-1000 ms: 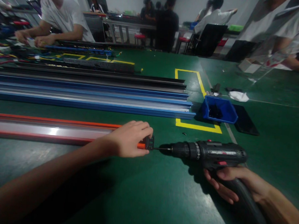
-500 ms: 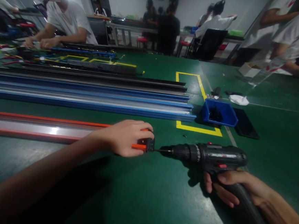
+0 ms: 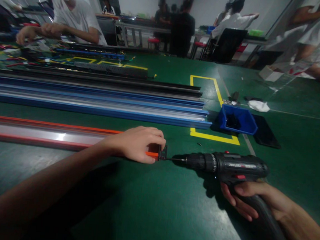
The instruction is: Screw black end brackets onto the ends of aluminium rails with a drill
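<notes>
A long orange-edged metal rail [image 3: 45, 134] lies across the green table [image 3: 152, 215] from the left. My left hand [image 3: 138, 143] is closed over its right end, fingers curled down at a small black end cap [image 3: 163, 152]. My right hand [image 3: 249, 199] grips the handle of a black cordless drill [image 3: 228, 166]. The drill lies level, pointing left, with its thin bit tip against the end cap.
A stack of long blue and black rails [image 3: 95, 96] lies behind. A blue parts bin [image 3: 239, 120] sits by yellow floor-tape marks, a black pad [image 3: 267, 132] beside it. Other people work at the far left, back and right of the table.
Little has moved: my left hand stays clamped on the rail end and the drill stays pressed to the cap. The person at far left has raised a hand.
</notes>
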Action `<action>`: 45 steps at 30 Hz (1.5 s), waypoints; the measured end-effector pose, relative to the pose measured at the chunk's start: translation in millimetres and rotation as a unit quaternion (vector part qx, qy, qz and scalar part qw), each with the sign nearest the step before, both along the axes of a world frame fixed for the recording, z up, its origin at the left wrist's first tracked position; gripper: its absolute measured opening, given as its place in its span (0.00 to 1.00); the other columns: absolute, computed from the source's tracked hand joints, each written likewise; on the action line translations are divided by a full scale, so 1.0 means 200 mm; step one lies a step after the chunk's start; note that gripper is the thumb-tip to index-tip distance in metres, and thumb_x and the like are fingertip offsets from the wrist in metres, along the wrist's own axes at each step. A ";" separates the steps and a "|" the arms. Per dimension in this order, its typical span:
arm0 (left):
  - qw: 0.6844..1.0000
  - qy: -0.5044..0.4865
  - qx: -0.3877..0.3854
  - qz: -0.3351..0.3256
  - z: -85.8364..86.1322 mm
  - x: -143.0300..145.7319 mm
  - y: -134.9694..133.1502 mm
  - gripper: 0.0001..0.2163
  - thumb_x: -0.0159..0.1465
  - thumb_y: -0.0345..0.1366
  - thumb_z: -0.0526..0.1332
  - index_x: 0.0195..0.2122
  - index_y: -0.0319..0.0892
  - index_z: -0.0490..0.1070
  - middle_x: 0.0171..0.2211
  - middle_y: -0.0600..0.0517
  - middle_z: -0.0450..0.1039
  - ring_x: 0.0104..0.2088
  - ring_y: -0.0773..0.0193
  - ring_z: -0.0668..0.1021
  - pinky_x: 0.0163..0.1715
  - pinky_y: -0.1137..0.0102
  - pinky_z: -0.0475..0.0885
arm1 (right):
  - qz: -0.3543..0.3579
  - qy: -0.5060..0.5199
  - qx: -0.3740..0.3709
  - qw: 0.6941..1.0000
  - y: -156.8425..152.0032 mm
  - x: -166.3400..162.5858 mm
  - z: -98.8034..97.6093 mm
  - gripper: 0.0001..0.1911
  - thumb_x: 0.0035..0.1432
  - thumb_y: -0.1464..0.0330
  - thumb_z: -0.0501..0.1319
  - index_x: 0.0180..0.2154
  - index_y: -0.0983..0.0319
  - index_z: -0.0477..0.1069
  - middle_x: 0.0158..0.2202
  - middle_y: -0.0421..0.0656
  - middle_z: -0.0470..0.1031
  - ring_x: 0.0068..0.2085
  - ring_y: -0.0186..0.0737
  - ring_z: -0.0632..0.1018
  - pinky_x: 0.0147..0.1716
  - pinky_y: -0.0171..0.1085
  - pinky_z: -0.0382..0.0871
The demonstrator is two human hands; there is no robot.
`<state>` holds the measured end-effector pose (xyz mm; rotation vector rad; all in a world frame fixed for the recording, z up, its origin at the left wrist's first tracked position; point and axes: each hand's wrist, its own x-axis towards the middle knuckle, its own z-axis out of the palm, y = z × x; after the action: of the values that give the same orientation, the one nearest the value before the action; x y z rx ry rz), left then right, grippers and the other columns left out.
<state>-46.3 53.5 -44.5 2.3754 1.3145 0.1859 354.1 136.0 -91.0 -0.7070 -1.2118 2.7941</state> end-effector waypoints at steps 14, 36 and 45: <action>1.000 0.000 -0.001 0.002 0.01 0.00 0.00 0.11 0.60 0.42 0.66 0.42 0.49 0.73 0.47 0.52 0.73 0.47 0.56 0.75 0.44 0.66 0.66 | -0.009 -0.003 0.006 1.000 0.00 0.00 -0.01 0.12 0.58 0.66 0.65 0.37 0.70 0.81 0.29 0.44 0.76 0.17 0.25 0.69 0.23 0.29 0.75; 1.000 0.007 -0.014 0.010 0.00 0.00 0.00 0.12 0.60 0.44 0.66 0.43 0.49 0.72 0.46 0.52 0.72 0.45 0.56 0.74 0.41 0.66 0.65 | -0.014 -0.009 -0.003 1.000 -0.01 -0.01 0.00 0.12 0.58 0.66 0.66 0.38 0.69 0.81 0.30 0.45 0.77 0.17 0.25 0.71 0.22 0.28 0.75; 1.000 0.012 -0.011 0.012 0.00 0.00 0.00 0.12 0.60 0.44 0.66 0.43 0.49 0.73 0.45 0.52 0.72 0.45 0.56 0.74 0.40 0.66 0.65 | -0.014 -0.021 0.002 1.000 0.00 0.00 0.00 0.13 0.58 0.64 0.66 0.36 0.69 0.81 0.26 0.43 0.75 0.17 0.26 0.70 0.21 0.28 0.75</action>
<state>-45.7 54.2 -44.2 2.3508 1.3500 0.1501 353.1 135.0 -91.5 -0.7784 -1.2046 2.7671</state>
